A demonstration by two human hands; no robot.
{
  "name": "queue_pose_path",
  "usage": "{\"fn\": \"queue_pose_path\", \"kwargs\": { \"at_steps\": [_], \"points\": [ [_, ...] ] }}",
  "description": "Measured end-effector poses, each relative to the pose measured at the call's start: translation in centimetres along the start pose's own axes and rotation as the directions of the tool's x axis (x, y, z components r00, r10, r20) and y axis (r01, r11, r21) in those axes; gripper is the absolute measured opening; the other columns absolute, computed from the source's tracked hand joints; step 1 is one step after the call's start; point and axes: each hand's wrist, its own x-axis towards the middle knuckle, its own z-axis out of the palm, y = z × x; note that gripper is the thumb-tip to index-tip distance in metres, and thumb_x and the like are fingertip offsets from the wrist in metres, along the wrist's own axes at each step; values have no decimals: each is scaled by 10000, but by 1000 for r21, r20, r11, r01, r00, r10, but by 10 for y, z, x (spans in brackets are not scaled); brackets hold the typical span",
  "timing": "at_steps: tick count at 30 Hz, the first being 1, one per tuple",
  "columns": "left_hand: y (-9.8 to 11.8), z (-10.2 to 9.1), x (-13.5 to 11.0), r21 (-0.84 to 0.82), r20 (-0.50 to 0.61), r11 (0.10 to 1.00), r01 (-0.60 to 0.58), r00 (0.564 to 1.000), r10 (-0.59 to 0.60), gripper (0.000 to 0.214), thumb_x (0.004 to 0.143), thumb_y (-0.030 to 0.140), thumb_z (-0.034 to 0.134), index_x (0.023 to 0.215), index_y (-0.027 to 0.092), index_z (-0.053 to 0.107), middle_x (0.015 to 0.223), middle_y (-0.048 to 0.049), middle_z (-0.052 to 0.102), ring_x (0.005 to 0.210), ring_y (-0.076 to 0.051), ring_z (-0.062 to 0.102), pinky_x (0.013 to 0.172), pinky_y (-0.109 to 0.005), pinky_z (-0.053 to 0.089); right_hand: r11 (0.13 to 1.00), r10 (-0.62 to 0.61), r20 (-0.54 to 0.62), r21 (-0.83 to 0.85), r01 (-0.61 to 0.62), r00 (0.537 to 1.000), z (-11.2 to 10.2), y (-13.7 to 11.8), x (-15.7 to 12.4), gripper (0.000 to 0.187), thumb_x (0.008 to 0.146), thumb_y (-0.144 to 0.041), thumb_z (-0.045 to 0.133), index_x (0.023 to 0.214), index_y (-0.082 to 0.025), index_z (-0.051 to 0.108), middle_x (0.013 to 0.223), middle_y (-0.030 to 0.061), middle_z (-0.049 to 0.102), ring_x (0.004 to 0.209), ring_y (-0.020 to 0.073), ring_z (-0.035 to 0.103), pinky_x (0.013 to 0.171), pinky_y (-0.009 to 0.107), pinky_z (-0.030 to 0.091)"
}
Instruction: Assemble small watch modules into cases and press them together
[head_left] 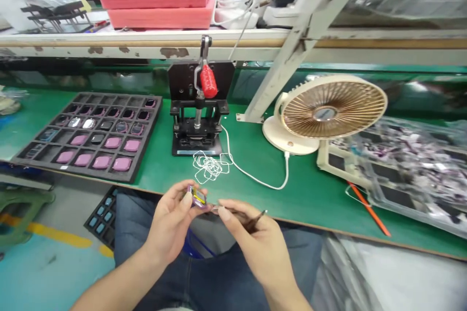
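Observation:
My left hand (171,223) is closed around a small purple-edged part (197,198) with a yellow face, held over my lap just before the green bench edge. My right hand (255,243) pinches a thin dark tool (255,219) like tweezers or a brush, its working end touching the part. A black compartment tray (144,148) at the left holds several pink and dark pieces of the same kind. A small hand press (199,121) with a red lever grip (208,81) stands behind my hands.
A beige desk fan (328,112) sits at the right, its white cable (255,177) looping across the green bench (310,189). Bagged trays (412,165) and an orange pencil (368,209) lie at far right. Pink foam trays (160,7) rest on the upper shelf. Another tray (104,216) lies by my knee.

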Motion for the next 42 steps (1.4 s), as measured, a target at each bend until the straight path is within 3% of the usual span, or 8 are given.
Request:
{"fn": "queue_pose_path", "kwargs": {
  "at_steps": [3, 7, 16, 23, 29, 33, 37, 42],
  "points": [
    [-2, -6, 2, 44, -4, 989, -143, 990, 144, 274, 929, 276, 825, 1195, 225, 779, 1229, -104, 719, 1111, -273, 748, 947, -432, 663, 967, 131, 60, 210, -141, 990, 18, 5, -3, 313, 862, -485, 906, 988, -215, 810, 859, 84, 807, 601, 117, 642, 585, 214, 529],
    [-8, -12, 3, 100, 21, 942, -320, 947, 320, 281, 910, 260, 839, 1185, 250, 781, 1284, -97, 660, 1207, -317, 722, 967, -456, 667, 864, 244, 180, 405, -298, 953, 41, 14, -5, 362, 833, -490, 934, 912, -175, 774, 808, 73, 791, 435, 3, 284, 422, 167, 215],
    [-12, -20, 2, 157, 105, 879, -451, 892, 439, 295, 908, 266, 839, 1196, 278, 775, 1265, -79, 605, 1262, -343, 695, 978, -512, 671, 749, 279, 260, 544, -379, 924, 55, 18, -1, 411, 806, -498, 955, 818, -164, 714, 711, 32, 744, 412, -3, 240, 421, 192, 165],
    [-17, -27, 5, 169, 139, 857, -487, 872, 468, 300, 937, 265, 807, 1233, 282, 760, 1278, -83, 592, 1272, -343, 691, 988, -519, 667, 907, 209, 121, 346, -239, 970, 55, 30, -3, 445, 828, -569, 917, 846, -165, 732, 707, 45, 742, 476, 27, 297, 469, 196, 224],
    [-20, -29, 6, 166, 171, 853, -495, 866, 469, 298, 948, 264, 794, 1242, 276, 753, 1266, -90, 597, 1278, -346, 687, 986, -512, 666, 917, 208, 118, 322, -235, 971, 56, 32, -4, 477, 831, -624, 887, 840, -176, 726, 699, 45, 731, 501, 61, 399, 503, 211, 312],
    [-23, -31, 5, 138, 198, 858, -494, 863, 465, 307, 955, 269, 784, 1259, 289, 749, 1262, -94, 609, 1294, -358, 681, 979, -509, 665, 964, 154, 33, 215, -158, 987, 57, 29, -5, 477, 836, -623, 871, 771, -187, 692, 697, 52, 720, 579, 125, 549, 565, 242, 427],
    [-26, -33, 4, 122, 213, 860, -496, 859, 465, 334, 954, 314, 789, 1283, 286, 747, 1247, -96, 632, 1243, -344, 712, 966, -475, 665, 996, 10, -123, 93, 2, 992, 59, 36, -5, 437, 812, -556, 904, 773, -205, 647, 649, -8, 631, 533, 106, 484, 520, 232, 395],
    [-26, -30, 1, 131, 150, 890, -436, 896, 417, 295, 935, 365, 808, 1226, 319, 789, 1169, -85, 689, 1123, -308, 764, 964, -456, 655, 968, -245, -188, 12, 252, 951, 60, 48, -6, 335, 844, -342, 913, 957, -257, 609, 889, -13, 664, 552, 84, 451, 517, 227, 390]
  ]
}}
